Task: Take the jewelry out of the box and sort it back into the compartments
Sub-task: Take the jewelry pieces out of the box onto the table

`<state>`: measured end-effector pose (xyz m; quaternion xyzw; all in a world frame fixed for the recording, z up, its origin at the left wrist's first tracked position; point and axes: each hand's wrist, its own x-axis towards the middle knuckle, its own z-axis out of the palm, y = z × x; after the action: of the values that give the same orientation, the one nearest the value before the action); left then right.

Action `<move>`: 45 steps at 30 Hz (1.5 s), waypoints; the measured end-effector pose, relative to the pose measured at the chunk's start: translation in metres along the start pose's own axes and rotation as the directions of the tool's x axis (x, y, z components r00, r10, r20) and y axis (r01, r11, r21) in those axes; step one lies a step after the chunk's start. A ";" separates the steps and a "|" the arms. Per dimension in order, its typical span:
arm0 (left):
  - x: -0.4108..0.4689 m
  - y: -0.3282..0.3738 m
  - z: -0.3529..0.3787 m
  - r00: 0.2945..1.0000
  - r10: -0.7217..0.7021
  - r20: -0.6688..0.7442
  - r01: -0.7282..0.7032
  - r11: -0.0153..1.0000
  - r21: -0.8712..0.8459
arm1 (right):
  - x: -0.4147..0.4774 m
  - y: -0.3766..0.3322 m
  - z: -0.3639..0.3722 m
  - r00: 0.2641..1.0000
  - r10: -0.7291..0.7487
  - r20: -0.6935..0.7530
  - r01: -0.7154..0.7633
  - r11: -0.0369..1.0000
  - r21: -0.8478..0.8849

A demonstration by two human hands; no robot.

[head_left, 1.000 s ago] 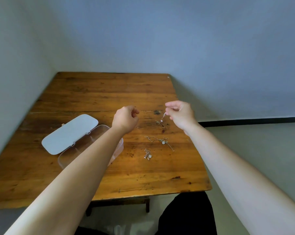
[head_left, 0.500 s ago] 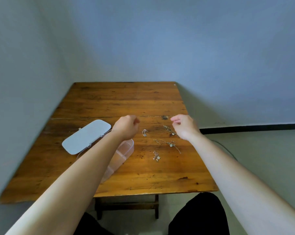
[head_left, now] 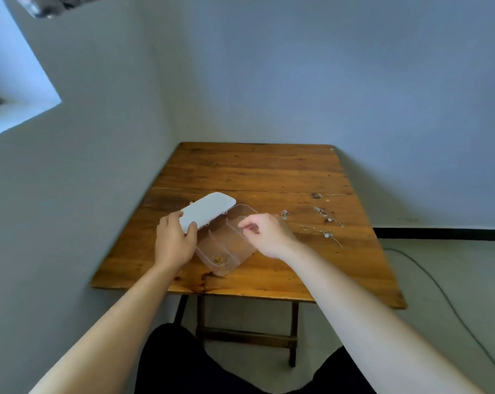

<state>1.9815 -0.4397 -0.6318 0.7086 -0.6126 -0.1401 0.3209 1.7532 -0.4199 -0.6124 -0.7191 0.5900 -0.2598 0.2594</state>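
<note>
Worn wooden table [head_left: 249, 172] bears a clear plastic box [head_left: 226, 245] with its white lid [head_left: 206, 211] open, gold bits dim in its near compartment, thin chains [head_left: 327, 220] lying right, left hand [head_left: 173, 243] gripping the lid's edge, right hand [head_left: 269, 234] over the box, fingertips pinched, any contents unclear.

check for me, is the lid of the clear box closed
No, the white lid is swung open, the left hand rests on it, and the clear box's compartments lie uncovered.
</note>
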 end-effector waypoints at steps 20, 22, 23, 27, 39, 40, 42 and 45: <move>-0.017 -0.040 0.047 0.999 0.023 -0.032 -0.022 0.999 0.025 | 0.046 -0.042 0.047 0.856 -0.053 0.514 0.293 0.869 -0.398; -0.017 -0.040 0.048 0.999 0.028 -0.035 -0.027 0.999 0.023 | 0.047 -0.044 0.048 0.851 -0.046 0.524 0.297 0.864 -0.406; -0.017 -0.040 0.048 0.999 0.028 -0.038 -0.027 0.999 0.022 | 0.048 -0.043 0.048 0.848 -0.043 0.528 0.291 0.871 -0.396; -0.017 -0.038 0.048 0.999 0.016 -0.041 -0.015 1.000 0.026 | 0.047 -0.042 0.045 0.836 -0.026 0.548 0.243 0.913 -0.328; -0.013 -0.041 0.044 1.000 0.001 0.021 0.000 1.000 -0.018 | 0.031 -0.028 0.021 0.970 0.030 0.241 -0.010 0.996 -0.086; -0.012 -0.041 0.042 0.999 -0.007 0.036 0.008 1.000 -0.021 | 0.028 -0.025 0.014 0.977 0.051 0.206 -0.050 0.999 -0.008; -0.010 -0.039 0.040 0.997 -0.024 0.069 0.025 0.999 -0.023 | 0.022 -0.022 -0.002 0.988 0.087 0.127 -0.107 0.980 0.167; -0.008 -0.035 0.037 0.995 -0.049 0.089 0.049 0.999 -0.003 | 0.012 -0.016 -0.030 0.987 0.156 -0.032 -0.132 0.912 0.389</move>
<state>1.9851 -0.4415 -0.6834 0.7157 -0.6084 -0.1807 0.2916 1.7461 -0.4313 -0.5792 -0.6000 0.5864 -0.3734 0.3958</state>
